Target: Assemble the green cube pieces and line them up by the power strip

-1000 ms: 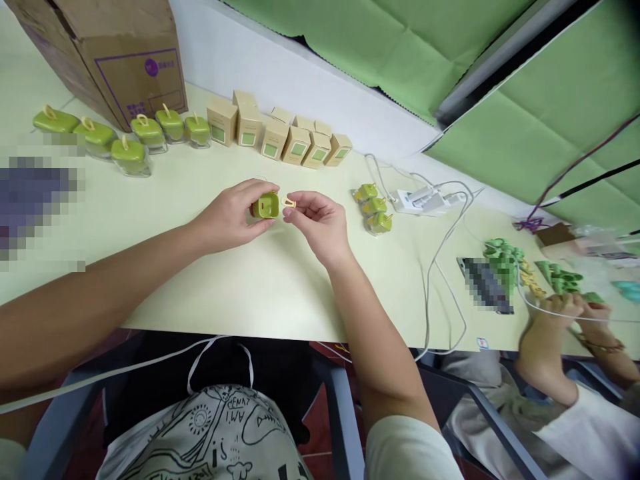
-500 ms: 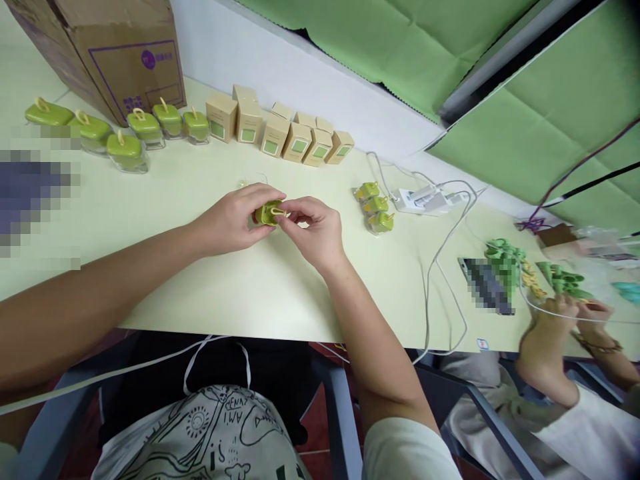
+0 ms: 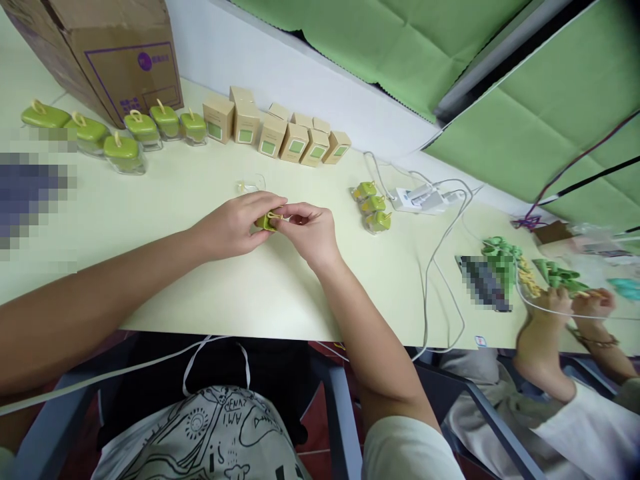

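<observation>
green cap (image 3: pixel 265 224) w/ cream loop (image 3: pixel 273 215), over desk (image 3: pixel 280 293)

cap gripped in l hand (image 3: pixel 239 223); r hand (image 3: pixel 313 233) pinches loop against it. prob best: brace cap firmly, keep loop square to it, press evenly. clear part (image 3: pixel 250 184) just beyond l hand, on desk.

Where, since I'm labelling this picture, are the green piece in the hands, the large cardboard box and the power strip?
Green piece (image 3: pixel 265 222): head view, side showing between the fingers.
Cardboard box (image 3: pixel 119 61): head view, printed front face.
Power strip (image 3: pixel 415 207): head view, near edge.
</observation>
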Demonstrator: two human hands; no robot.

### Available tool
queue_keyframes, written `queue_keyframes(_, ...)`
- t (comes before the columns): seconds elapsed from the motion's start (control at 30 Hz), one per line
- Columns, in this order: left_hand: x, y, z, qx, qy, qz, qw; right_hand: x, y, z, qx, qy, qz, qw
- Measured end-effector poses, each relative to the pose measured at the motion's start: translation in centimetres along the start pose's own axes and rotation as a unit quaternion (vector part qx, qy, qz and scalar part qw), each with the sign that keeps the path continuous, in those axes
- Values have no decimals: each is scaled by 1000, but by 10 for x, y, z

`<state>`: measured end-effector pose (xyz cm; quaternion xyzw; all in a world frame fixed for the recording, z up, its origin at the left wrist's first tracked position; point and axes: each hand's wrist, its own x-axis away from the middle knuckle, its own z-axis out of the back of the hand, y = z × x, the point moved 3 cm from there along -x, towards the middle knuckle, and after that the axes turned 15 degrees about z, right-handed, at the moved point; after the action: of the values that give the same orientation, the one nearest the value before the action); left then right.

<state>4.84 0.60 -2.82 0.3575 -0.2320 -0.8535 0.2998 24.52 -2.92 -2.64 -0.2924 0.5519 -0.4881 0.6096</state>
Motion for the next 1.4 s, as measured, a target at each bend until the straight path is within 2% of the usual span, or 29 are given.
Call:
queue_keyframes(0.17, 2, 1, 0, -21, -3, -28, 999, 0, 2, -2, -37, -10, -49, 998)
queue_keyframes(0.3, 2, -2, -1, -46, -3, -33, 998, 1, 1, -4, -46, -7, -60, 997)
queue_keyframes(0.43, 3, -2, -1, -46, 24, -63, 997, 2, -3, -6, -57, -11, -69, 996)
queue_keyframes(0.73, 0, 1, 1, -50, 25, -81, 995, 3, -16, -5, 34, 7, -32, 999)
queue_keyframes(1.0, 2, 4, 0, -69, 48, -109, 991, 5, -11, -15, -17, 12, -38, 999)
queue_keyframes(1.13, 0, 3, -1, -61, 52, -93, 992, 4, -9, -16, -36, 4, -37, 999)
queue_keyframes(1.3, -4, -4, 7, -47, 65, -32, 996, 0, -11, -12, -94, -12, -14, 995)
queue_keyframes(1.4, -5, -6, 12, -34, 58, -2, 998, 0, -9, -8, -119, 2, -22, 993)
